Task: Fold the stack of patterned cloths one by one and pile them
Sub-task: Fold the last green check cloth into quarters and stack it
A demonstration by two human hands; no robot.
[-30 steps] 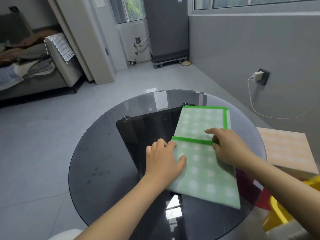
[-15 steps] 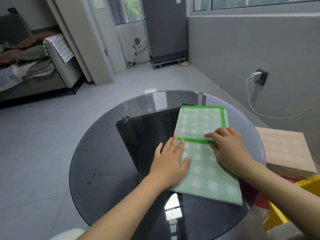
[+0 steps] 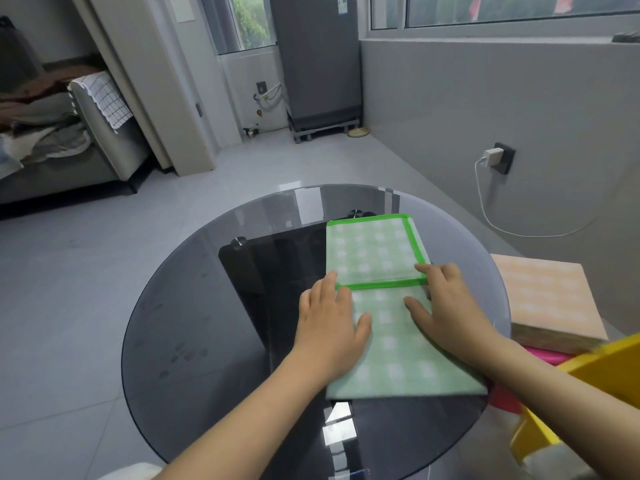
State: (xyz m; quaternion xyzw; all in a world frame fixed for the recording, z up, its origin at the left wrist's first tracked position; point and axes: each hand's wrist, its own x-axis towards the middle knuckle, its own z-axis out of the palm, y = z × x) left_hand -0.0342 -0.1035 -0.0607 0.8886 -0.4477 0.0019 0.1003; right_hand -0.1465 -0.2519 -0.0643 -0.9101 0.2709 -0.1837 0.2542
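A green checked cloth [image 3: 391, 344] with a bright green border is spread flat on the right half of a round, dark glass bench [image 3: 194, 317] — its long axis runs from the near edge toward the far rim, leaning only slightly off straight. The far part is seen folded back over itself, so that a bordered square panel lies on top and its green hem crosses the cloth from side to side about midway along.

The cloth is pressed down by both hands, palms flat and fingers extended, with nothing gripped. The left hand [image 3: 332, 327] is laid on the cloth's left margin, fingertips reaching the hem. The right hand [image 3: 446, 310] is laid on the right margin, its fingers resting across the hem's right end and thumb pointing inward.

Just beyond the bench to the right, a stack of orange checked cloths [image 3: 547, 299] is seen at a lower level — well apart from the green one. A yellow object [image 3: 609, 372], blurred, is seen at the lower right.
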